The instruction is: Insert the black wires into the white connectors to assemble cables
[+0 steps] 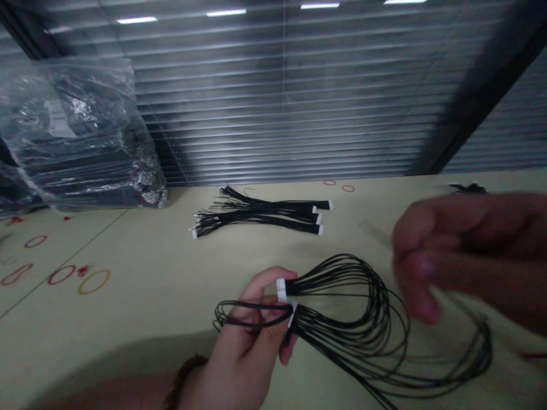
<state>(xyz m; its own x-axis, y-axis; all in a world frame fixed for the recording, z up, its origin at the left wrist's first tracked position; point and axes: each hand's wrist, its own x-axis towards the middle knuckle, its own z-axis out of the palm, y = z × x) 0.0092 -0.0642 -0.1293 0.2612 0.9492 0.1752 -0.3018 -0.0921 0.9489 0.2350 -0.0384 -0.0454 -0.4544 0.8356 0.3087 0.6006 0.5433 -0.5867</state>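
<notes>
My left hand (248, 347) grips a bundle of thin black wire harnesses (354, 336) near two white connectors (281, 290), with some wire looped around its fingers. The long wires curve rightward across the pale table (128, 302) in wide loops. My right hand (465, 256) is blurred at the right, its fingertips close to the far loops; I cannot tell whether it holds a wire. A separate group of black wire harnesses (260, 213) with white connectors lies on the table farther ahead.
A large clear plastic bag stack (81, 136) of black wires sits at the back left, against metal window blinds (282, 102). Red and yellow rings (61, 275) are marked on the table at the left. A small black wire clump (468, 188) lies at the far right.
</notes>
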